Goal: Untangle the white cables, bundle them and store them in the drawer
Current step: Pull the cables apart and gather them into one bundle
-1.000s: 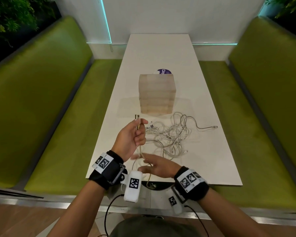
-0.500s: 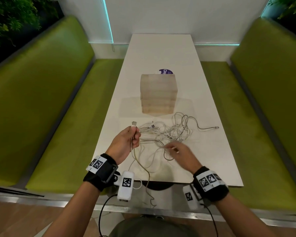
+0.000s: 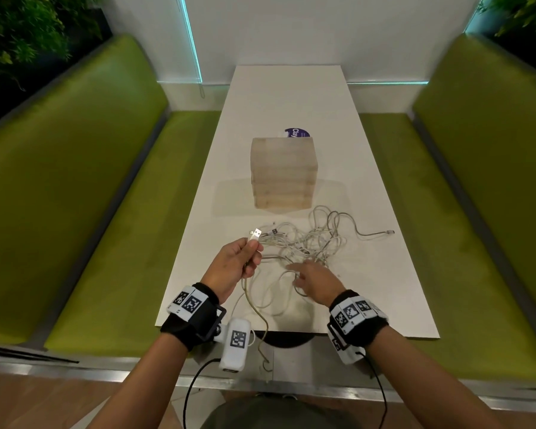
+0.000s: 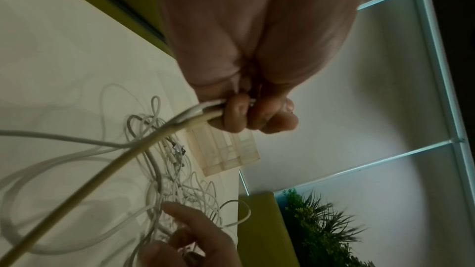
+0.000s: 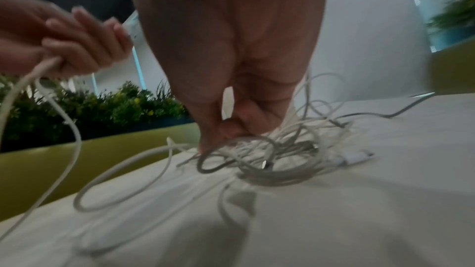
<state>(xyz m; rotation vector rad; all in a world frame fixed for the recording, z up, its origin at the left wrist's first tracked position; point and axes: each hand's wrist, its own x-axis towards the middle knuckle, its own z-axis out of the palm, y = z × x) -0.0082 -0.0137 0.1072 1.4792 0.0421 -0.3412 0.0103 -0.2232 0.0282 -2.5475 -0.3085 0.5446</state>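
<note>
A tangle of white cables (image 3: 310, 246) lies on the white table (image 3: 291, 97) in front of a small wooden drawer box (image 3: 283, 173). My left hand (image 3: 254, 252) grips cable strands just below a USB plug (image 3: 256, 234), held up over the table's left side. The left wrist view shows its fingers (image 4: 246, 113) curled round a white and a beige strand (image 4: 144, 145). The beige strand (image 3: 256, 314) hangs over the near table edge. My right hand (image 3: 294, 274) reaches into the near side of the tangle, its fingertips (image 5: 205, 145) touching a cable loop (image 5: 239, 149).
Green padded benches (image 3: 75, 212) run along both sides of the table. A purple round label (image 3: 297, 133) shows behind the box. One cable end (image 3: 390, 232) trails out to the right. Plants (image 3: 19, 41) stand behind the left bench.
My right hand has moved from the table's near edge forward and right into the tangle. The left hand stays roughly in place, still holding the plug end.
</note>
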